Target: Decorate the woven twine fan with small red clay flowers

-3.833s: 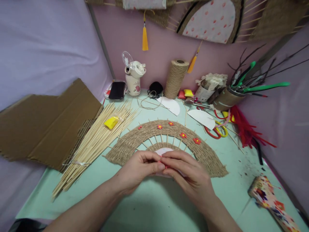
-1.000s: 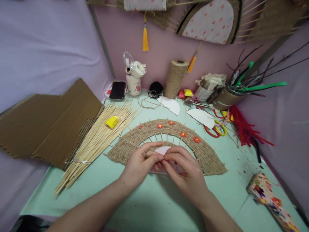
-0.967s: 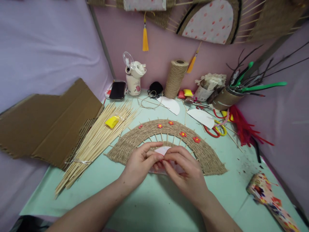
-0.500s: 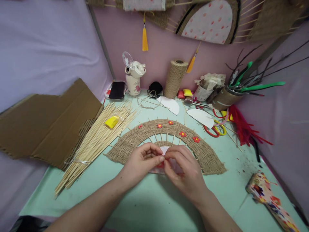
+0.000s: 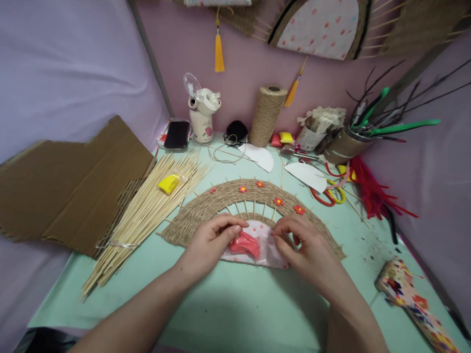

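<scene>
A half-round woven jute fan (image 5: 206,206) with stick ribs and small red flowers (image 5: 278,201) lies flat on the mint-green table (image 5: 235,304). In its spotted pale centre sits a lump of pink-red clay (image 5: 246,244) in a clear wrapper. My left hand (image 5: 208,242) curls over the wrapper's left end, thumb and fingers closed on it beside the clay. My right hand (image 5: 307,245) rests on the fan's right half, apart from the clay, its fingertips pinched together. What they pinch is too small to see.
A bundle of bamboo sticks (image 5: 147,215) with a yellow packet (image 5: 168,184) and cardboard (image 5: 73,181) lie left. At the back stand a mug (image 5: 201,120), phone (image 5: 177,134), twine spool (image 5: 265,116) and tool cup (image 5: 344,144). Scissors (image 5: 327,193) and a patterned handle (image 5: 412,299) lie right.
My hands were joined over the fan's centre, hiding the clay. They have parted: the right hand moved right, the clay lump now shows, and the left hand stays on the wrapper.
</scene>
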`<state>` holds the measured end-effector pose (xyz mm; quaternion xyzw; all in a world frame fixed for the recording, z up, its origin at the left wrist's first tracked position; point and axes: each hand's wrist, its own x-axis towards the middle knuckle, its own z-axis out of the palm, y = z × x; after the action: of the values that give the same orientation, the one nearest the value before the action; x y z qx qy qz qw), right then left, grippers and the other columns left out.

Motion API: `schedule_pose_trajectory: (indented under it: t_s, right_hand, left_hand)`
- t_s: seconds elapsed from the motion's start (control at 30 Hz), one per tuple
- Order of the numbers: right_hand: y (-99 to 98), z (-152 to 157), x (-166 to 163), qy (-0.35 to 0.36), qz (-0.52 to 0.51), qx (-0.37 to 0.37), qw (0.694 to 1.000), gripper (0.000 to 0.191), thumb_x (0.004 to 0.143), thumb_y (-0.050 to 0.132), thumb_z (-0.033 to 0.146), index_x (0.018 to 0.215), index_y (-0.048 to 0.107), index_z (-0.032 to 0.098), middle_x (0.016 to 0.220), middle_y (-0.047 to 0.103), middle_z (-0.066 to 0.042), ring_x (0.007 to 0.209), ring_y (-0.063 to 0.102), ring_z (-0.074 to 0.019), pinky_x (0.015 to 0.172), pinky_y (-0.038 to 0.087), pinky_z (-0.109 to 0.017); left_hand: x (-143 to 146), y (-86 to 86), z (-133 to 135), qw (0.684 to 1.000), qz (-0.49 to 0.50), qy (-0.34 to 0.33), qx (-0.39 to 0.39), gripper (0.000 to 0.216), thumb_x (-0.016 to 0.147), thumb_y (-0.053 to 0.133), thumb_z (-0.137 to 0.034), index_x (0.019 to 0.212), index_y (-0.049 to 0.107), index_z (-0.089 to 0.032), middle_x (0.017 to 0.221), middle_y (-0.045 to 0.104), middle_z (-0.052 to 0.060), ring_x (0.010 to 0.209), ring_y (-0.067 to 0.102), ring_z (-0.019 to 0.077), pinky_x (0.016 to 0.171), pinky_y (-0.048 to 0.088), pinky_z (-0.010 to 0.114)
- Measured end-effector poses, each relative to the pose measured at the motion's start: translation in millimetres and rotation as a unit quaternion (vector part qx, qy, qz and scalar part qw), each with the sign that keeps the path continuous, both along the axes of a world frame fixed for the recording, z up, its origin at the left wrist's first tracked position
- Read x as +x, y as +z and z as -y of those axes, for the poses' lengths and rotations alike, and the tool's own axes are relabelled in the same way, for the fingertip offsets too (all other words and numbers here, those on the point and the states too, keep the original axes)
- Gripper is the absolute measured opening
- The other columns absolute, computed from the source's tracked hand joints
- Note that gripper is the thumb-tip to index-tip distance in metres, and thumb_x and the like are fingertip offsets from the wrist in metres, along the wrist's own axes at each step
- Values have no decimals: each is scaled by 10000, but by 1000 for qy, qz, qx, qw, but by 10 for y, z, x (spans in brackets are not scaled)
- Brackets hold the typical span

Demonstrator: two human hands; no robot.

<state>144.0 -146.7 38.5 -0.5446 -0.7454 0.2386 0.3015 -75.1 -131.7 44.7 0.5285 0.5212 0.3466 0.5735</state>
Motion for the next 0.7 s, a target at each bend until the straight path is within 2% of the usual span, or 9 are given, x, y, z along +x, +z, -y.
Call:
schedule_pose_trajectory:
  t_s: [0.1, 0.2, 0.3, 0.43, 0.6, 0.7]
  right_hand:
    - [-49, 25, 50, 62, 18, -57, 996, 139, 867, 548, 141, 766, 606, 217, 836, 626, -16, 818, 566, -170, 721, 444, -307]
    - [-88, 38, 63, 80, 35, -59, 994, 152, 854, 576, 136, 734, 623, 216, 820, 629, -16, 808, 576, -169, 709, 443, -299]
    - [-115, 37, 56, 75, 52, -47, 995, 169, 850, 595, 143, 707, 641, 219, 774, 627, -14, 769, 575, -169, 685, 431, -293]
    - [-138, 35, 10, 59, 46, -61, 995, 186, 861, 578, 147, 718, 669, 224, 753, 628, -9, 755, 578, -166, 675, 426, -283]
    - [-139, 29, -32, 16, 22, -86, 996, 167, 852, 559, 163, 741, 673, 216, 747, 627, -8, 726, 584, -159, 633, 413, -266]
    - [-111, 19, -26, 3, 2, -111, 994, 156, 844, 532, 172, 749, 649, 211, 738, 629, 0, 684, 575, -147, 603, 407, -256]
  left_hand:
    - [12, -13, 5, 1000, -18, -16, -4, 110, 773, 659, -287, 800, 693, -185, 808, 657, 21, 752, 579, 156, 675, 439, 257]
    - [28, -35, 13, 997, -68, -26, 31, 109, 731, 711, -282, 728, 658, -187, 758, 625, 7, 713, 540, 146, 644, 401, 248]
    - [28, -75, 11, 987, -128, -57, 78, 121, 741, 722, -286, 709, 651, -194, 728, 602, -4, 676, 497, 135, 620, 369, 241]
    - [10, -128, -4, 977, -162, -93, 108, 118, 766, 704, -289, 715, 645, -201, 715, 579, -11, 663, 481, 136, 618, 356, 242]
    - [2, -120, -7, 969, -191, -108, 114, 116, 768, 701, -289, 719, 640, -204, 714, 574, -16, 674, 482, 138, 607, 326, 244]
    - [11, -98, 9, 975, -176, -92, 95, 114, 806, 645, -284, 739, 613, -199, 695, 554, -19, 667, 477, 136, 609, 324, 248]
